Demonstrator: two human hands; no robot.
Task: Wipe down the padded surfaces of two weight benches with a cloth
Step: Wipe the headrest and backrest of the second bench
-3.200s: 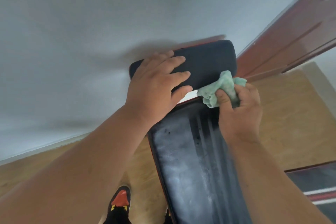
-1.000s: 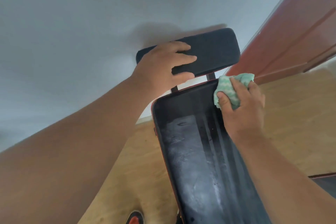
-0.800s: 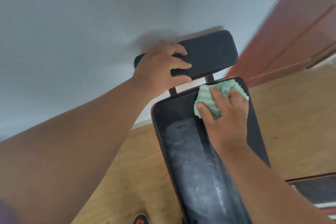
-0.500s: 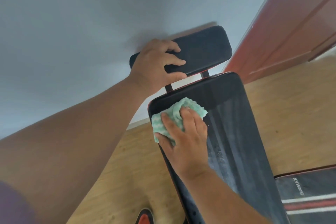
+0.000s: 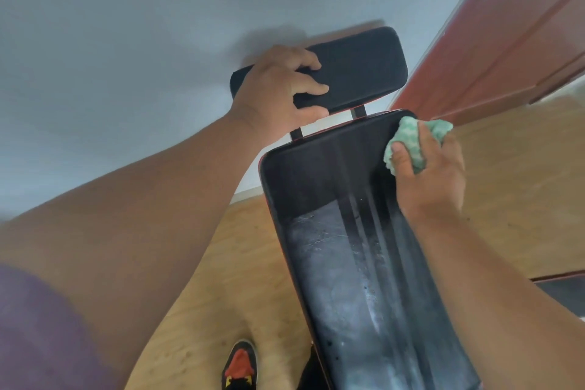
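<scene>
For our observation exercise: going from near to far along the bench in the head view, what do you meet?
Shoe → dusty stretch of the long pad → right hand pressing the green cloth → left hand gripping the headrest pad → wall.

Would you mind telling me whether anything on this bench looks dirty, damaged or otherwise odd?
Yes: the long back pad carries a greyish, dusty film with specks over its middle and lower part, while its top band looks clean and dark. The right hand holds the green cloth at the pad's top right corner. No tears are visible.
</scene>
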